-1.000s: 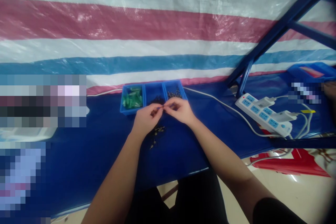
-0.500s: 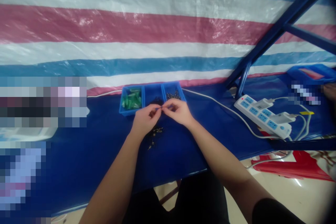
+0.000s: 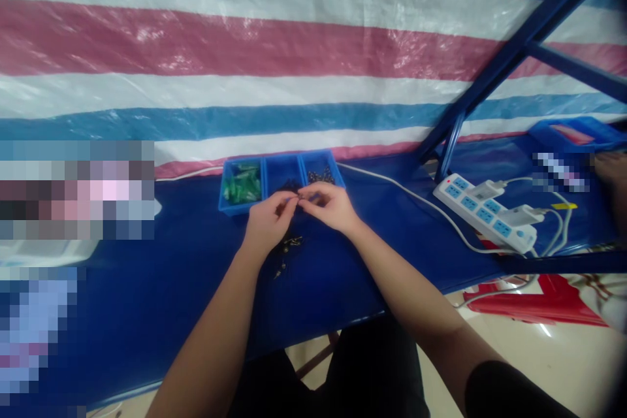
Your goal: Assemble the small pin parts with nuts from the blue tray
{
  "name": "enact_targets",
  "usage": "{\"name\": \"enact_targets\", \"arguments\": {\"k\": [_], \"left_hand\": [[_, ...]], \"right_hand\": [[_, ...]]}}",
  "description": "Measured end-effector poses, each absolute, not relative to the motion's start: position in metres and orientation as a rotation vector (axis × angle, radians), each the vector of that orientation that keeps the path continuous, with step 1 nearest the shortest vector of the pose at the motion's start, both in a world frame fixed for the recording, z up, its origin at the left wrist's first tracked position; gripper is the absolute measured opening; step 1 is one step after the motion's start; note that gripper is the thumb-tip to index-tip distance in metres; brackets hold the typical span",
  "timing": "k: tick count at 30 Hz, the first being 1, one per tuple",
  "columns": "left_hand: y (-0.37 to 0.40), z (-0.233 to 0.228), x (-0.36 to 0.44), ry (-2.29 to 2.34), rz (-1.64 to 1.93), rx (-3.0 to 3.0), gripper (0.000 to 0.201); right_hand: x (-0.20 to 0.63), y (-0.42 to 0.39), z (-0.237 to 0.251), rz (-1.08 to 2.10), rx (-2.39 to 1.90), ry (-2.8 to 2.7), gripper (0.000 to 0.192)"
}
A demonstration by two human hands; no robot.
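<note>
Two hands meet fingertip to fingertip in my head view, just this side of the tray [image 3: 281, 208]. My left hand [image 3: 268, 222] and right hand [image 3: 329, 206] each pinch one end of a small part [image 3: 298, 196], so both grips are clenched on it. I read its long axis as running left to right between the two pinches, though it is too tiny to be sure. It hangs above the bench [image 3: 196, 274], level with the tray's near wall. More loose pieces [image 3: 287, 251] lie on the bench just near of my left hand, closer to it than to my right.
</note>
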State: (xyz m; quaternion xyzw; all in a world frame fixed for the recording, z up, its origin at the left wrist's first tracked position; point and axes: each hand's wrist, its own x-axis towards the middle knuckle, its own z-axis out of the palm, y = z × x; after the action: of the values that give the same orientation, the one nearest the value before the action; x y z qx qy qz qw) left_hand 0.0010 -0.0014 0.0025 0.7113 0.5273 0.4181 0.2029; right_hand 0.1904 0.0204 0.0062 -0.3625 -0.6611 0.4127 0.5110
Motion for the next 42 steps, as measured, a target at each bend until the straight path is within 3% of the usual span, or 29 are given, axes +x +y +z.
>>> {"name": "enact_targets", "arguments": {"k": [9,18,42], "left_hand": [[-0.0010,0.0027,-0.0005,1.434,1.133,1.977,0.022],[-0.0014,0.0027,-0.0004,1.430,1.102,2.002,0.022],[-0.0009,0.0025,0.0014,1.391,1.142,1.936,0.023]], "right_hand": [[0.1912,0.0215,0.0048,0.921,-0.819,-1.655,0.027],[0.1937,0.0184,0.0107,0.805,-0.816,-1.757,0.018],[0.1912,0.0184,0.0118,0.863,-0.889,-1.679,0.022]]}}
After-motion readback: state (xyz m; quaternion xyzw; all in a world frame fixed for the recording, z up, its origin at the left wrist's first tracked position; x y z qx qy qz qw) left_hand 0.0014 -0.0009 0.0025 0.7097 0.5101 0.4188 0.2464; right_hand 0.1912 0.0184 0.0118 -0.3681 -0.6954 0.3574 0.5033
